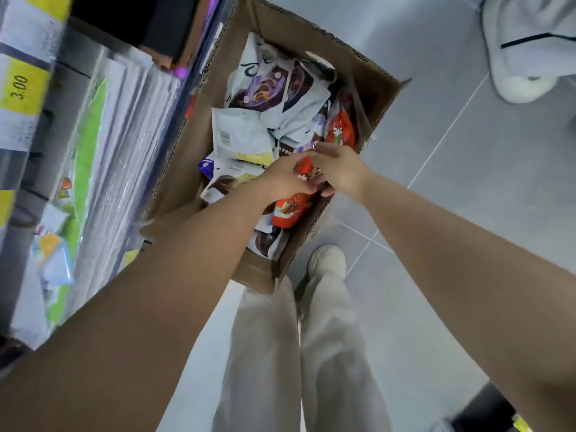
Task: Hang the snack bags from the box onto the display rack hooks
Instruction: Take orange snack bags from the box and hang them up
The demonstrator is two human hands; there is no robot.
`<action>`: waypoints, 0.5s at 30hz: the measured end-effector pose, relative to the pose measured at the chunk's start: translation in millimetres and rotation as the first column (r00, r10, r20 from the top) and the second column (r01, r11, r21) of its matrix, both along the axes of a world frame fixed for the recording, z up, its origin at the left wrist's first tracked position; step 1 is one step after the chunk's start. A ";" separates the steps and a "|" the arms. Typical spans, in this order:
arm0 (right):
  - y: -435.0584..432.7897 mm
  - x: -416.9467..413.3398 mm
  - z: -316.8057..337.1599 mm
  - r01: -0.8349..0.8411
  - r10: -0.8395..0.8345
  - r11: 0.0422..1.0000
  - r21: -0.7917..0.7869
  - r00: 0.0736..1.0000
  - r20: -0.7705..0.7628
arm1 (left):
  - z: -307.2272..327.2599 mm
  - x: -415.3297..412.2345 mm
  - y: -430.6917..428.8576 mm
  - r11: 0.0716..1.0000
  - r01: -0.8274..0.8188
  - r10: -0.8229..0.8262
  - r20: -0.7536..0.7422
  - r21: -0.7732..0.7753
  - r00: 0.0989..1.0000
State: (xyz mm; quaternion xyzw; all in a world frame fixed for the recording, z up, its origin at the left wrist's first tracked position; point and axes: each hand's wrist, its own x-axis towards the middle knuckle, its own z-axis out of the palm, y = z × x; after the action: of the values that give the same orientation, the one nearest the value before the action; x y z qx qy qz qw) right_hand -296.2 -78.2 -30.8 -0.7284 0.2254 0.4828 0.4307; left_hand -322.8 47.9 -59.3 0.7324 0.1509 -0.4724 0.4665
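An open cardboard box (187,145) stands on the floor below me, filled with several snack bags, white-and-purple ones (268,85) and orange-red ones (339,126). Both my hands meet over the box's near right side. My left hand (286,179) and my right hand (339,169) are both closed on one orange-red snack bag (291,210), which hangs down between them above the other bags. The display rack (103,169) on the left carries rows of hanging white and green packets; its hooks are hidden by them.
Yellow price tags (21,92) line the rack's edge at left. My legs and a shoe (327,263) stand just right of the box on grey floor tiles. Another person's white shoe (523,67) is at the top right. A dark object (486,410) sits bottom right.
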 end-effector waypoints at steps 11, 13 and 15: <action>9.0 35.8 -24.7 -0.008 0.040 0.987 -0.158 0.979 0.202 | -16.3 11.2 52.1 0.845 -0.402 0.374 0.148 0.353 0.916; 11.2 47.1 -35.3 -0.083 0.142 0.957 -0.278 0.969 0.200 | -20.9 11.6 67.1 0.812 -0.430 0.392 0.177 0.394 0.903; 14.1 55.6 -48.7 -0.123 0.179 0.928 -0.351 0.975 0.132 | -24.0 11.8 78.4 0.795 -0.433 0.371 0.225 0.425 0.901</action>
State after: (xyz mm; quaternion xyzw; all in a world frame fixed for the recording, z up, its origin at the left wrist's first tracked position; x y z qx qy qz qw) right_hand -240.7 -64.1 -79.5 -0.8437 0.2130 0.4077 0.2768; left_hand -311.0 126.3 -83.3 0.8025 0.3809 -0.2636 0.3760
